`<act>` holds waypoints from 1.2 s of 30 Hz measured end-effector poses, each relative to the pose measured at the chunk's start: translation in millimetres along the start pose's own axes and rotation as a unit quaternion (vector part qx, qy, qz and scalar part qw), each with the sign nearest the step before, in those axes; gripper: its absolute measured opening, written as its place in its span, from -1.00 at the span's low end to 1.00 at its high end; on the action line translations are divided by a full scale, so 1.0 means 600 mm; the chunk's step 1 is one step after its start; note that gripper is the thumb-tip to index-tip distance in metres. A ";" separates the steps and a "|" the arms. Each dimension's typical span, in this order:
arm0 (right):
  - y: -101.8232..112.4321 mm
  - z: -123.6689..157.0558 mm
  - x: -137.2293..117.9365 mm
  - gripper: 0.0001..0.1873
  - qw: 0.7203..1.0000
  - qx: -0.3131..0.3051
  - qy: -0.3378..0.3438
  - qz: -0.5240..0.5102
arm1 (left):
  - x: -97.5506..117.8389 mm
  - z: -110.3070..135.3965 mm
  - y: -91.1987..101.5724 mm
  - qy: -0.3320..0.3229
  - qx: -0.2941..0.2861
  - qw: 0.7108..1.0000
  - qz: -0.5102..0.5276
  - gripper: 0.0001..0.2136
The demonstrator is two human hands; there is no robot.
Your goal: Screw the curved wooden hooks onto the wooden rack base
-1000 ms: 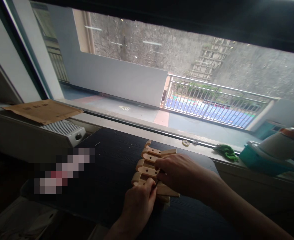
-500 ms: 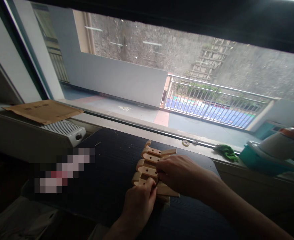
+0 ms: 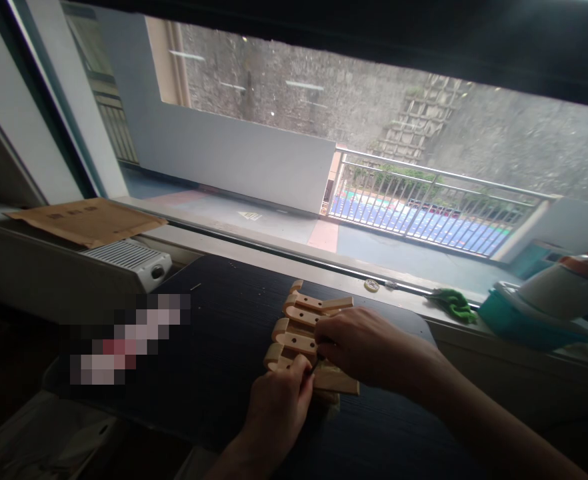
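Leftward, tabletop [image 3: 209, 353] runs wide; left hand [image 3: 280, 401] and right hand [image 3: 354, 343] pinch a dark tool [image 3: 317, 365] over the wooden piece [image 3: 303, 343].

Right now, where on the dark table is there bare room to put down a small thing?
A bare patch of the dark table lies between the blurred area and the wooden pieces; a thin sliver lies toward the window. The wooden pieces are crowded by the left hand and right hand.

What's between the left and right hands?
A thin dark shaft, type unclear, bridges left hand and right hand; the slatted wooden piece shows behind it. Head view.
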State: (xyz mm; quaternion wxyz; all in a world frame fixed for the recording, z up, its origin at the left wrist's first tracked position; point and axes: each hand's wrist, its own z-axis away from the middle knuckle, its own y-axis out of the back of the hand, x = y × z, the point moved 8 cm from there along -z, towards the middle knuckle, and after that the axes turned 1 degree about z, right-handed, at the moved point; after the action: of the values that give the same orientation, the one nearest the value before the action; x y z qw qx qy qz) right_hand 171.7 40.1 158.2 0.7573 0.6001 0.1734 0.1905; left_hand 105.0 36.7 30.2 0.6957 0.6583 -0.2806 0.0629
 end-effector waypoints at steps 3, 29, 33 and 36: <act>0.010 0.006 -0.004 -0.81 1.000 0.010 -0.001 0.009 | 0.002 0.000 0.002 -0.006 0.005 1.000 -0.001 -0.90; 0.007 0.001 -0.017 -0.83 0.999 0.015 0.043 -0.004 | -0.002 0.002 -0.004 0.001 0.006 1.000 0.017 -0.90; -0.002 -0.003 -0.013 -0.82 0.998 0.030 0.040 -0.030 | -0.002 0.001 -0.005 -0.001 0.008 1.000 0.018 -0.90; 0.003 -0.002 -0.014 -0.82 0.998 0.041 0.037 -0.031 | -0.002 0.002 -0.006 -0.005 0.012 1.000 0.018 -0.90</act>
State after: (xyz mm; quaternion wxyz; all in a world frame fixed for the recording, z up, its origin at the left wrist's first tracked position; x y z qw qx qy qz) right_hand 163.5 37.4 159.8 0.7309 0.6172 0.2277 0.1817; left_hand 105.3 35.3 26.2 0.6849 0.6619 -0.2951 0.0755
